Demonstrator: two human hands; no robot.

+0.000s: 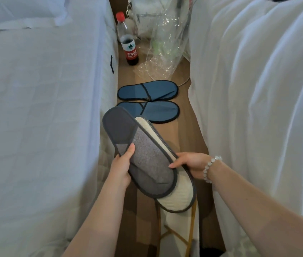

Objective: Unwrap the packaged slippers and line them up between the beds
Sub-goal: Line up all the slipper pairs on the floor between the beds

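Here, both hands hold a pair of grey slippers [143,156] stacked together above the wooden floor [187,138], in the aisle between the two white beds. The left hand [122,168] grips the upper slipper at its left edge, thumb pressed on the grey fabric top and fingers hidden beneath. The right hand [189,165] clasps the right edge of the pair, thumb lying over the dark trim, with a bead bracelet [210,168] on its wrist. The lower slipper of the pair shows a cream sole or lining along its right side and near end.

Just beyond the grey slippers, two blue slippers [148,101] with black trim lie flat on the floor, side by side and each set crosswise to the aisle; the nearer one is partly hidden by the tip of the grey pair. Farther beyond the grey slippers, past the blue ones, crumpled clear plastic wrap [162,51] rests on the floor. Left of the wrap stands a bottle [127,41] with a red cap and red label, close to the left bed [41,108]. The right bed [258,89] flanks the grey slippers on the other side.
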